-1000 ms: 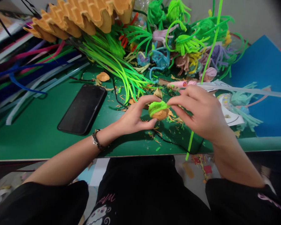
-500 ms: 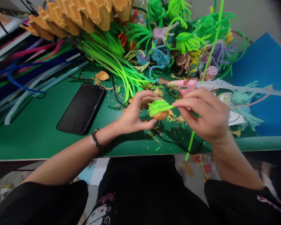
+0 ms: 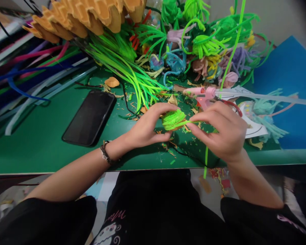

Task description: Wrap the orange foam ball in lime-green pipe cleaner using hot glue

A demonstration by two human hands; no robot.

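Evidently the step in hand is winding: a fuzzy green strand (image 3: 184, 124) is being laid round a small domed piece (image 3: 173, 118), which sits at the centre of the frame, above the green table (image 3: 132, 156). Rows of green cover most of its visible side, and a little brown shows along the lower right edge. The left hand (image 3: 149, 127) curves round it from the left, fingers over the top and thumb beneath, gripping it between them. The right hand (image 3: 219, 131) pinches the strand between thumb and forefinger, just beside the piece on its right. Another green length (image 3: 233, 56) runs to the top of the frame; whether it is the same strand, the right hand hides. Just above that hand lies a pink glue gun (image 3: 204, 95).

The next move seems to call for a steady left grip and light tension from the right, so each turn sits snug against the last without sliding off the rounded end.
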